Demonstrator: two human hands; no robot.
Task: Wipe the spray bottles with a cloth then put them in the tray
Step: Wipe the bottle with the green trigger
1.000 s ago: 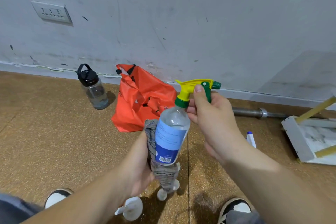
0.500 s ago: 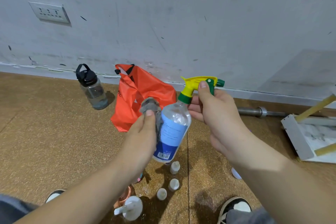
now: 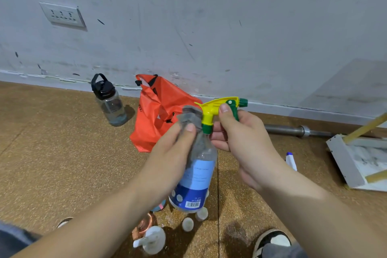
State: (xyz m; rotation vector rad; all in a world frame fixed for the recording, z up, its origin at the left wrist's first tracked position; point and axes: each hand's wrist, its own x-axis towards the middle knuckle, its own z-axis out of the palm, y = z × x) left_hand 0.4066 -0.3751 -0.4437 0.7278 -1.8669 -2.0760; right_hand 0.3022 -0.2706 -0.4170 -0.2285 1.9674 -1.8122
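Within the last second the grey cloth (image 3: pixel 188 116) has been carried from the base of the clear plastic spray bottle with the blue label (image 3: pixel 196 176) up to its shoulder, just under the yellow-and-green trigger head (image 3: pixel 219 104). The body is judged wiped, with neck and head left. The bottle is held in mid-air at frame centre, slightly tilted. The cloth is pinched against it by the left hand (image 3: pixel 167 153); the thumb is on the cloth and the other fingers are hidden behind. The neck is gripped by the curled fingers of the right hand (image 3: pixel 245 138), its thumb (image 3: pixel 224 109) on the trigger head. The white tray (image 3: pixel 343 161) lies well apart at the right edge.
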